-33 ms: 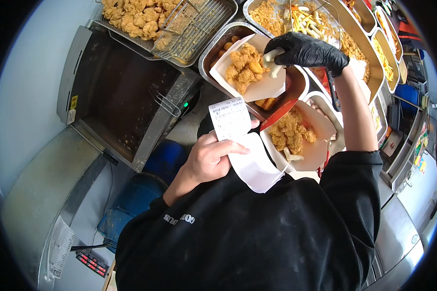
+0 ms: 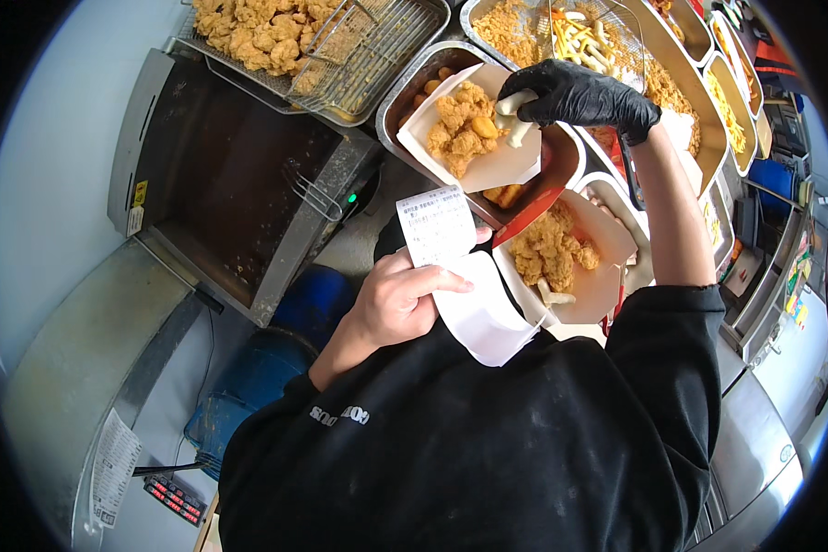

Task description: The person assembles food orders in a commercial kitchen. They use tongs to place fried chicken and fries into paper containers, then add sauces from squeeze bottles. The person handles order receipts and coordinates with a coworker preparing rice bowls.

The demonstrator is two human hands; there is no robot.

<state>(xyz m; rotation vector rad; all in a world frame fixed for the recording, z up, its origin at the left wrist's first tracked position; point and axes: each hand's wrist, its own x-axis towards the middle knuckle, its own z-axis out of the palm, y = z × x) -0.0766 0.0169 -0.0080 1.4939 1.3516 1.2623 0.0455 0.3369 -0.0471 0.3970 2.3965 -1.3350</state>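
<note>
My left hand (image 2: 396,299), bare, pinches a long white printed receipt slip (image 2: 437,225), whose lower end curls over my dark top. In a black glove, my right hand (image 2: 580,95) grips a pale stick-shaped food piece (image 2: 516,101) above an open paper box (image 2: 506,179). That box holds fried chicken (image 2: 460,124) and rests over a metal tray (image 2: 575,166). Another pale piece (image 2: 519,133) shows just below my fingers. A second open box (image 2: 607,304), nearer me, has fried chicken (image 2: 550,248) and a pale piece (image 2: 556,296) inside. My right palm is hidden.
Fried chicken (image 2: 258,32) lies on a wire rack (image 2: 386,60) at the far left. Below it stands a dark open-fronted appliance (image 2: 230,184). Trays with fries (image 2: 727,110) and crumbs (image 2: 506,32) line the far right. A blue barrel (image 2: 258,377) stands lower left.
</note>
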